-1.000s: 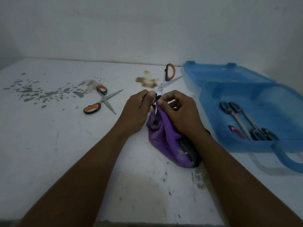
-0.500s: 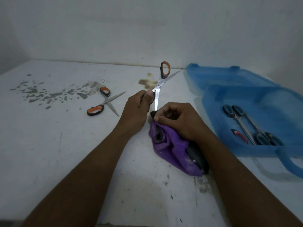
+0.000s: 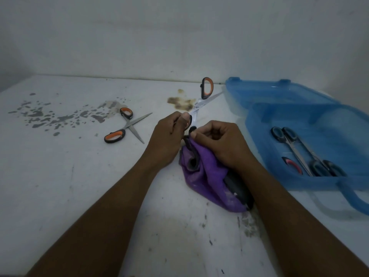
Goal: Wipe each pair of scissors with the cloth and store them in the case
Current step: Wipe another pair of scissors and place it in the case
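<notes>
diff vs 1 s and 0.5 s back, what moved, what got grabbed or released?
The right hand, pinching the purple cloth, slid down the blade at 0.5 s ago and is now back up near the left hand: one wipe stroke. The left hand keeps its grip on the held scissors, open, handle up. Nothing grabbed or released. The orange scissors on the table and those in the blue case lie as before.

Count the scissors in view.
At least 4: one open pair on the table, one pair held in the left hand, two black-handled pairs in the case. A red handle there may be another.
</notes>
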